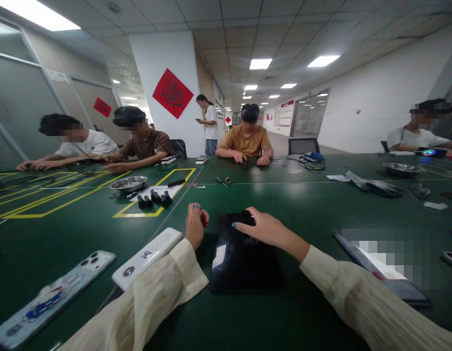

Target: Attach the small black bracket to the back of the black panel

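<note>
A black glossy tablet (240, 258) lies flat on the green table (291, 200) right in front of me. My right hand (260, 226) rests on its far edge, fingers curled over a small dark object there that I cannot make out. My left hand (196, 225) is a loose fist just left of the tablet's far corner, with the fingers closed; nothing shows in it. Both arms wear cream sleeves.
A white power bank (147, 257) and a phone in a printed case (54, 297) lie to my left. Small black parts (153, 199) and a metal bowl (128, 184) sit farther left. Papers (379, 265) lie right. Several people sit around the table.
</note>
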Motion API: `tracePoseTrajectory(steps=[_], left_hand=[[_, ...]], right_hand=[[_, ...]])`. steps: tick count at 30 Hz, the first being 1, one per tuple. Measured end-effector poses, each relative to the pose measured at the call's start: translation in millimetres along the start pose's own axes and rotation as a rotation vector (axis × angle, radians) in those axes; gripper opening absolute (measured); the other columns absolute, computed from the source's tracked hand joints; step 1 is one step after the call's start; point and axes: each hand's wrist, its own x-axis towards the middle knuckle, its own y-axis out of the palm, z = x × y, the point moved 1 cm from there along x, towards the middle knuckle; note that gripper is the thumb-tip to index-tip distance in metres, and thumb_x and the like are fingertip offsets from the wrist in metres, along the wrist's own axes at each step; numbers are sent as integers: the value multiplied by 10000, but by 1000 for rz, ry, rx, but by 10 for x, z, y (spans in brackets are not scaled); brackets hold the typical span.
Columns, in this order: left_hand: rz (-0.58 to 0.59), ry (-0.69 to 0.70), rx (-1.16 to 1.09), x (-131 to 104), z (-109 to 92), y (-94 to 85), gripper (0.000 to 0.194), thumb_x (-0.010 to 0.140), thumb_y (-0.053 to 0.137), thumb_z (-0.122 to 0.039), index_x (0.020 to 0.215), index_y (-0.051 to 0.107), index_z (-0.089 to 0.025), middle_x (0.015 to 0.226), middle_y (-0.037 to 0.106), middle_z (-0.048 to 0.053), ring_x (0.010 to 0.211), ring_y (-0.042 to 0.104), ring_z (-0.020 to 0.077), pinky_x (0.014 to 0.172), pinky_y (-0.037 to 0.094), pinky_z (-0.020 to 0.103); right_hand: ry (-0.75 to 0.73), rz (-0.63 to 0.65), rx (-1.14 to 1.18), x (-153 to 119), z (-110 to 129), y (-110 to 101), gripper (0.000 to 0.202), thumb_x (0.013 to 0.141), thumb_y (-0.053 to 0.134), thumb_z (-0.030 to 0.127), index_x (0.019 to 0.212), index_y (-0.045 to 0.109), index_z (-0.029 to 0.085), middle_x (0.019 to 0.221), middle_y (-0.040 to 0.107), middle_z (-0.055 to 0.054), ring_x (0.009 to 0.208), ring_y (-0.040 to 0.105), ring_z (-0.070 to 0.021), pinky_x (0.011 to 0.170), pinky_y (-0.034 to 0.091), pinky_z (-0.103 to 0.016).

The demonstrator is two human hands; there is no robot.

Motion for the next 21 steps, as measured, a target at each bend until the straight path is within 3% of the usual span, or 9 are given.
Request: tracePoseTrajectory(steps=[3, 6, 13, 17, 21], left_hand=[[32, -40, -62, 14, -2, -4, 228, 822, 320, -427, 735, 325, -217, 420, 386, -91, 348, 347, 84, 369, 290, 171], [26, -57, -74, 25, -9, -3, 240, 804, 335, -419, 685, 322, -212, 398, 368, -82, 348, 350, 87, 361, 277, 178], [-34, -123, -79, 29, -6, 10, 225, 802, 339, -364, 641, 325, -207, 394, 263, -93, 338, 243, 73, 353, 217, 175], [50, -143, -84, -56, 10, 78, 302, 817, 360, -426, 620, 311, -203, 436, 272, -81, 377, 248, 69, 374, 204, 187], [188, -63, 0, -180, 8, 161, 364, 824, 393, -507, 641, 359, -195, 484, 322, -64, 430, 299, 78, 414, 237, 208]], right_hand=[[37, 58, 176, 14, -6, 33, 444, 795, 516, 449, 1134, 481, 166, 713, 616, -39, 493, 561, -135, 433, 392, -214], [57, 36, 226, 12, -9, 28, 422, 807, 484, 370, 1156, 456, 134, 588, 564, -2, 374, 495, -111, 355, 363, -200], [62, -66, 400, -33, -205, -44, 336, 775, 436, 322, 1062, 487, 153, 482, 509, 37, 342, 482, -108, 305, 321, -168], [81, -149, 676, -64, -378, -13, 469, 713, 397, 363, 1129, 444, 152, 436, 507, 48, 298, 442, -110, 288, 276, -165], [70, -143, 940, -74, -468, 89, 606, 649, 407, 426, 1163, 389, 106, 430, 535, 23, 299, 450, -128, 299, 262, -173]])
